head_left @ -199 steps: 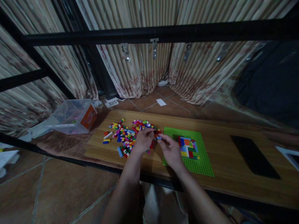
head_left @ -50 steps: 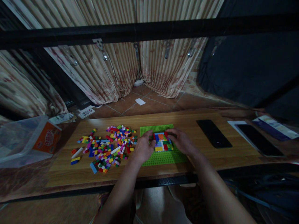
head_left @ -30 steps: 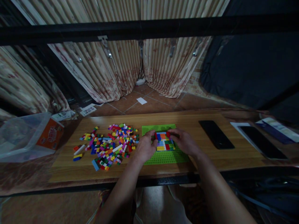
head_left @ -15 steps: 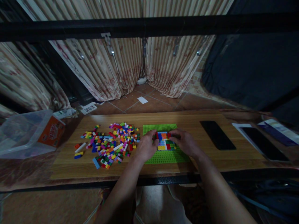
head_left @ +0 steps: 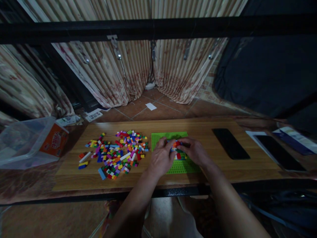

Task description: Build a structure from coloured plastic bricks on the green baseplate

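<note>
A low block of coloured toy bricks [head_left: 178, 156] sits on the green baseplate [head_left: 183, 168]. My left hand [head_left: 161, 158] curls over the left part of this block, its fingers bent onto the bricks and its thumb along the near side. From the right, my right hand [head_left: 196, 152] grips the block's far right edge between thumb and fingers, beside red and orange bricks. My hands cover much of the left and right sides, and the fingertips are partly hidden.
A spread pile of loose bricks [head_left: 119, 153] lies left of the baseplate on the wooden board [head_left: 138, 125]. To the right are a black phone-like slab [head_left: 230, 143] and another dark slab [head_left: 279, 152]. A clear plastic bin [head_left: 27, 142] stands at the far left.
My left hand has moved right and over the brick block, covering its left part. My right hand has shifted slightly and stays at the right edge.
</note>
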Motion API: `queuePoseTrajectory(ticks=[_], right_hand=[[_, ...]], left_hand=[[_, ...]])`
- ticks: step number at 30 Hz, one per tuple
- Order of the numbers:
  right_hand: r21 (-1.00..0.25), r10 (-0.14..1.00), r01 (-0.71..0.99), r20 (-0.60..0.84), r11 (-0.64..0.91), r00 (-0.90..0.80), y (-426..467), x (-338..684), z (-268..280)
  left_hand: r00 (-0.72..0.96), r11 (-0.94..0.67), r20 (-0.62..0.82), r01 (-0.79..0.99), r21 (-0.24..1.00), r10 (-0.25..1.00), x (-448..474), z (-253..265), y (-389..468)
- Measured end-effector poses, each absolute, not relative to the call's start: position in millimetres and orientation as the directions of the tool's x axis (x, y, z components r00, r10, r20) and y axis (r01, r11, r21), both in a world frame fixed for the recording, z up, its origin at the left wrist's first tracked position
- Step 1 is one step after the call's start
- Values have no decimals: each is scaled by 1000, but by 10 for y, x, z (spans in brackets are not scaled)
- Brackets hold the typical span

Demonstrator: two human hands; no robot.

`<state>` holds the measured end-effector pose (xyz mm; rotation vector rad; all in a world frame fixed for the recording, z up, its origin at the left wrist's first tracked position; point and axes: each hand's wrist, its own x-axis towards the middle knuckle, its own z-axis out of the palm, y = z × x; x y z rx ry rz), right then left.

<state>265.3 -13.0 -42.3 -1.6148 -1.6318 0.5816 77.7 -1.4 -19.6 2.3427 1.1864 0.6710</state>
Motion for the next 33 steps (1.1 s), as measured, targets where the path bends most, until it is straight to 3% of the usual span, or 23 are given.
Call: queuePoseTrajectory(ticks=[5,13,20,26,30,33], right_hand=[[-790,974,606,199,97,104,-121,2655,-461],[-830,976,554,162,56,144,-78,2661,-527],[-856,981,518,103,4,163,-74,2632,-534],[-949,962,315,70,-17,262,-95,2705,-482],[-976,868,217,103,-6,487,-73,2743,-336],[-975,795,220,144,14,589,-51,2666,-227]], left_hand=[[554,-593,225,688,418,802,846,-247,-90],[537,-556,159,749,362,828,939,-184,-129],[531,-545,124,805,234,838,1015,-186,-158],[511,-550,205,784,287,835,981,-269,-197],[469,-560,307,715,418,828,890,-235,-188],[311,-508,415,660,553,855,735,-146,-59]])
